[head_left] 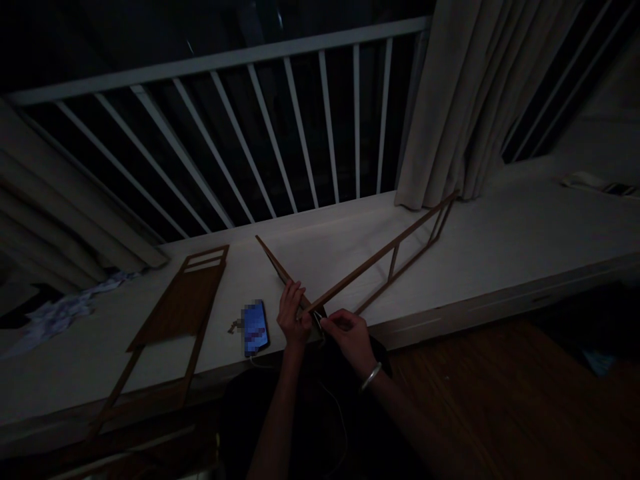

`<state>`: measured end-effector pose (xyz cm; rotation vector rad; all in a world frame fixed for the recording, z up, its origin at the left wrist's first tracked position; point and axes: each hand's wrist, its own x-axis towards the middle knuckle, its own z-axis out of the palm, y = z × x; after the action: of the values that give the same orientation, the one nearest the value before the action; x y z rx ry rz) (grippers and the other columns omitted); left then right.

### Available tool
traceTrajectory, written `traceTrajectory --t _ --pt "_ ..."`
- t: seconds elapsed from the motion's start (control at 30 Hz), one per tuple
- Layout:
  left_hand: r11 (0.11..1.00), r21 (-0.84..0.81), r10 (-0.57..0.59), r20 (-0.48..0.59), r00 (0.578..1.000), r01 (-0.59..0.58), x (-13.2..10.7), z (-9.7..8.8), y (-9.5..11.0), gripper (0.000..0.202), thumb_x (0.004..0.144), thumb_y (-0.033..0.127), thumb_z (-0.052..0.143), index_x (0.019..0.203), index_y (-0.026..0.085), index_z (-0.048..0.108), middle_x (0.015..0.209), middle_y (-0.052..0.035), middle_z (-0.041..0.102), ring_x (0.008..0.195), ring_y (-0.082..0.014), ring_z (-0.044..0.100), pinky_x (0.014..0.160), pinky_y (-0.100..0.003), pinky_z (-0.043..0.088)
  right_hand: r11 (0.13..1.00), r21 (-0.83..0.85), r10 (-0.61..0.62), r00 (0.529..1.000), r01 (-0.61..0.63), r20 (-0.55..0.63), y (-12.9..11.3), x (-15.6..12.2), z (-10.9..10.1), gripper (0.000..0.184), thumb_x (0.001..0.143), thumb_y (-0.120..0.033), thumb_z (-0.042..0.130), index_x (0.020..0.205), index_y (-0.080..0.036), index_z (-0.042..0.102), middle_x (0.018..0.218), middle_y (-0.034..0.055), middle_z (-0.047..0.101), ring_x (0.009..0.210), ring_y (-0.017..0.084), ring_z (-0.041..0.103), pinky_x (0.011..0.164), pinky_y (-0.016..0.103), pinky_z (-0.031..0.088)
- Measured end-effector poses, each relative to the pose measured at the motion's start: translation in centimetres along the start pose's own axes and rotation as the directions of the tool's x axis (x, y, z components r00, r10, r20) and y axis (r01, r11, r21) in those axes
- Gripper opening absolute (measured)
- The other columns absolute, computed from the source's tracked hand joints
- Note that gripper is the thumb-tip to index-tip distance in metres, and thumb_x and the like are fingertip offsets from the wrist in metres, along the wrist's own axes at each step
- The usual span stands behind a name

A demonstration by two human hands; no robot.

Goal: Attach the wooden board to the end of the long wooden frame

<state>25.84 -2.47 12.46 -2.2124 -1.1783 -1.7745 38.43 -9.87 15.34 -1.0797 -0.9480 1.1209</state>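
My left hand [291,315] is wrapped round the lower end of a thin brown wooden board [271,257], where it meets a long wooden frame [373,267] with crossbars. The frame slants up to the right over the white ledge, forming an open V with the board. Just right of that corner, my right hand [353,339] has its thumb and fingertips pinched together close to the joint. A small pale bit shows at the fingertips, too small and dark to name. A metal bangle [371,377] circles my right wrist.
A lit phone [255,328] with a cable lies on the white ledge [345,243]. Farther left rests another wooden frame with a panel [177,303], its legs past the ledge edge. White railings [305,147] and curtains [450,100] stand behind. Wooden floor [480,400] lies lower right.
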Motion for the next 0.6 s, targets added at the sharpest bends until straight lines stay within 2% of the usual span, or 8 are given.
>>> traceTrajectory --t 0.17,0.33,0.6 --pt "1.000 0.001 0.015 0.002 1.000 -0.015 -0.10 -0.05 -0.12 0.058 0.082 0.055 0.024 0.108 0.013 0.053 0.114 -0.0142 0.054 0.119 -0.0259 0.039 0.093 -0.045 0.035 0.999 0.031 0.012 1.000 -0.012 0.013 -0.04 -0.16 0.15 0.026 0.063 -0.041 0.066 0.065 -0.016 0.059 0.060 0.0014 0.061 0.058 0.013 0.056 0.056 0.025 0.045" --pt "1.000 0.024 0.015 -0.001 1.000 -0.015 -0.09 -0.05 -0.11 0.058 0.082 0.056 0.024 0.107 0.013 0.054 0.113 -0.0143 0.055 0.118 -0.0261 0.040 0.093 -0.045 0.035 0.996 0.093 0.014 0.999 -0.017 0.030 -0.11 -0.41 0.30 0.027 0.064 -0.040 0.066 0.074 -0.017 0.055 0.066 0.0012 0.062 0.062 0.014 0.059 0.059 0.025 0.046" --pt "0.999 0.019 0.029 -0.020 0.999 -0.029 -0.05 0.11 -0.27 0.059 0.082 0.056 0.022 0.106 0.012 0.054 0.112 -0.0145 0.055 0.118 -0.0266 0.040 0.093 -0.046 0.036 0.977 0.209 0.033 0.999 -0.037 0.024 -0.17 -0.73 1.02 0.031 0.063 -0.039 0.067 0.080 -0.019 0.050 0.064 -0.0014 0.060 0.060 0.013 0.058 0.057 0.024 0.045"
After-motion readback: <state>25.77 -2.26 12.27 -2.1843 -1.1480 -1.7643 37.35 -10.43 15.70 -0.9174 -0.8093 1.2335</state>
